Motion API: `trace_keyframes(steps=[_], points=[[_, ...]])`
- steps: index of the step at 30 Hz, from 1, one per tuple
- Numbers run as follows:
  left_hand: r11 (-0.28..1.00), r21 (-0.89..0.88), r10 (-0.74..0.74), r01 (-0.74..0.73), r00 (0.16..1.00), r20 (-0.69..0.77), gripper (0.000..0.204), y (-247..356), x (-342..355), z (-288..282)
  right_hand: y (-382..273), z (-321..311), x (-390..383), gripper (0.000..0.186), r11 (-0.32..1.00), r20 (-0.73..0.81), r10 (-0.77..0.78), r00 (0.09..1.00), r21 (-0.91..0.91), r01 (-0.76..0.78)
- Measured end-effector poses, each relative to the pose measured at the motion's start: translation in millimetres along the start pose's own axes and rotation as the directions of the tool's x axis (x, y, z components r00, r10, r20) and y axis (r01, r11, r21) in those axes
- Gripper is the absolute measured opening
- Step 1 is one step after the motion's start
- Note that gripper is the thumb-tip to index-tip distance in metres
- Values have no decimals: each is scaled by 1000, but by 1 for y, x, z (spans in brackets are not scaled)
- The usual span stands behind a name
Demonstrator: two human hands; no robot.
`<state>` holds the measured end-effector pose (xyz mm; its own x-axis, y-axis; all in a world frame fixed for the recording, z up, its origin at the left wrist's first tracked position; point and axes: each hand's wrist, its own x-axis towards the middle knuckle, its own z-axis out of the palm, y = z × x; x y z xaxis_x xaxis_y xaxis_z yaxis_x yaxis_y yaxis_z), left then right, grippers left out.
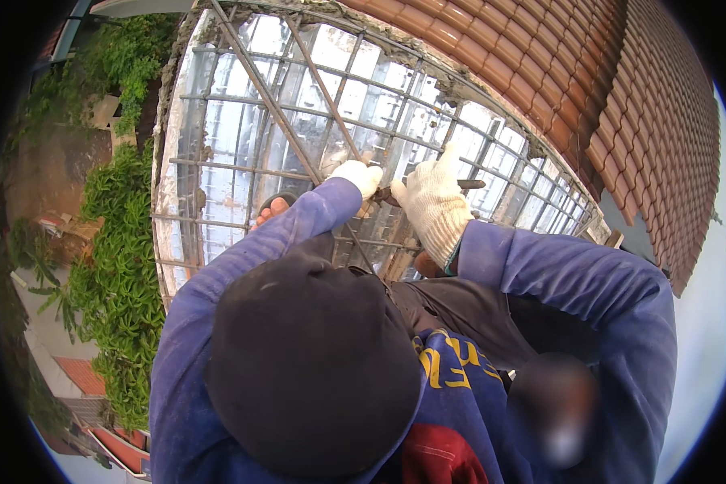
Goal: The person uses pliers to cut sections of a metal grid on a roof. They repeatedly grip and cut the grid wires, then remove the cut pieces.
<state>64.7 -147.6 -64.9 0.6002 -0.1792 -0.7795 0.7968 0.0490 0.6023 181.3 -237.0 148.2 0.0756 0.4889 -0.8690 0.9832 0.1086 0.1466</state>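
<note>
My left hand (358, 177), in a white knitted glove, is closed low over the steel bar grid (315, 111). What its fingers pinch is hidden. Beside it on the right, my gloved right hand (434, 203) wraps round a dark metal hand tool (472, 184). One end of the tool sticks out to the right of the glove, and the other points toward my left hand. Its exact kind is covered by the glove. Two long bars, a thick one (260, 83) and a thinner one (324, 81), slant across the grid and end near my left hand.
Shiny corrugated metal sheets (242, 189) lie beneath the grid, bordered by a rough concrete edge (166, 121). A brown tiled roof (532, 56) rises along the right. Past the left edge, leafy trees (121, 274) stand lower down. My bare toes (273, 210) show near my left forearm.
</note>
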Motion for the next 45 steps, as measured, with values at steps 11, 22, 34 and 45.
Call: trace_keyframes(steps=[11,22,34,45], points=[[964,-142,-222,223,975,23,58,42,-26,-16,47,24,-7,65,579,376,-174,910,787,-215],[991,33,-126,128,990,-55,50,34,-19,-6,32,59,-9,68,165,435,-307,846,900,-403],[976,-98,-195,193,981,-5,55,39,-26,-10,39,43,-32,34,202,479,-232,846,875,-440],[993,24,-111,113,992,-67,60,50,-66,-37,43,115,10,55,-36,535,-404,742,801,-597]])
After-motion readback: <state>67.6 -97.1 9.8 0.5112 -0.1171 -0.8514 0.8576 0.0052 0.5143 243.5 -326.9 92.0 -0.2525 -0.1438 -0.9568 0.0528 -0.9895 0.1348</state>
